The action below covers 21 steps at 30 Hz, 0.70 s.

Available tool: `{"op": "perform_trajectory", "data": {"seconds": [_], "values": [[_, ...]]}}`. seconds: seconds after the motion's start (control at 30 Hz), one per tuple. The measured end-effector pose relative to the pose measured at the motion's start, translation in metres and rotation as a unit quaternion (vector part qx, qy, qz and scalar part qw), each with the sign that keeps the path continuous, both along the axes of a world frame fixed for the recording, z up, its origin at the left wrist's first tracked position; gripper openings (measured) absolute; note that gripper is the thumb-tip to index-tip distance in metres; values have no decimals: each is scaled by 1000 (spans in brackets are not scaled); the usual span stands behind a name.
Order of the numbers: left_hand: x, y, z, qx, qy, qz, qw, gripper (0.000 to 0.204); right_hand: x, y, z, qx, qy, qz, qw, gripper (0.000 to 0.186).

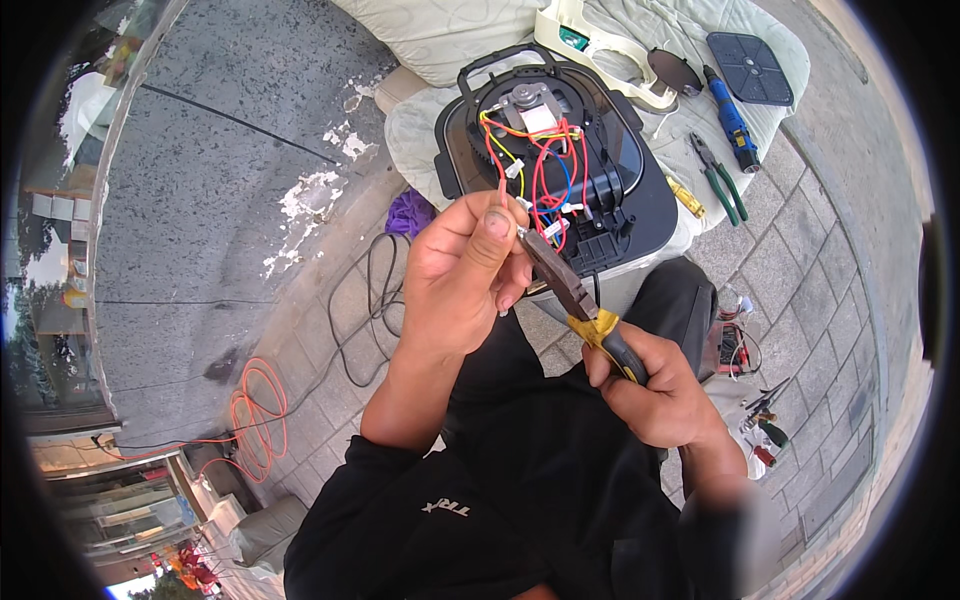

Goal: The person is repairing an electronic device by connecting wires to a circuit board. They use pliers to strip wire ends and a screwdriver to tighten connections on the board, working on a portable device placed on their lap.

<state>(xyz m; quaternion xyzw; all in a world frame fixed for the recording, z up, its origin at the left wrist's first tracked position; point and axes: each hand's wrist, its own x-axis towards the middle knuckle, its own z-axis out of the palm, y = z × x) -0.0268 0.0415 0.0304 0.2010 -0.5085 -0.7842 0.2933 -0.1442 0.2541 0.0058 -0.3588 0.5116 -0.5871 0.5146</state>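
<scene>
Two bare hands are working just below the opened appliance [560,160], a black housing lying on a pale cushion [440,150] with its motor and coloured wires [545,165] exposed. The left hand [465,270] is curling closed, thumb pressing against the forefinger, and is pinching a thin red wire [501,190] whose end is sticking up above the thumb toward the appliance. The right hand [655,385] is sitting lower and further from the appliance, its fingers wrapping tightly around the yellow and black handles of a pair of pliers [580,300]. The dark nose of the pliers is pointing up toward the appliance and is meeting the left fingertips; whether its tip is gripping the wire I cannot tell, since the fingers are hiding the spot.

To the right of the appliance, on the same cushion, a blue screwdriver [732,118] and green-handled pliers [720,180] are lying side by side, with a dark square plate [750,68] just above them. Left of the appliance, a black cord [372,300] is looping over the paving stones, and an orange cable [255,415] is coiling well beyond it. Small tools [762,430] are lying on the paving well below and right of the appliance.
</scene>
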Motion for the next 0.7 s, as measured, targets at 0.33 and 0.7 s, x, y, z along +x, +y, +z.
{"op": "perform_trajectory", "data": {"seconds": [0.33,0.7], "values": [[3,-7,-4,-23,-2,-21,1000,26,-3,4,2,59,-86,30,994,28],[4,-33,5,315,103,-146,932,28,-9,4,10,12,-133,7,991,38]]}}
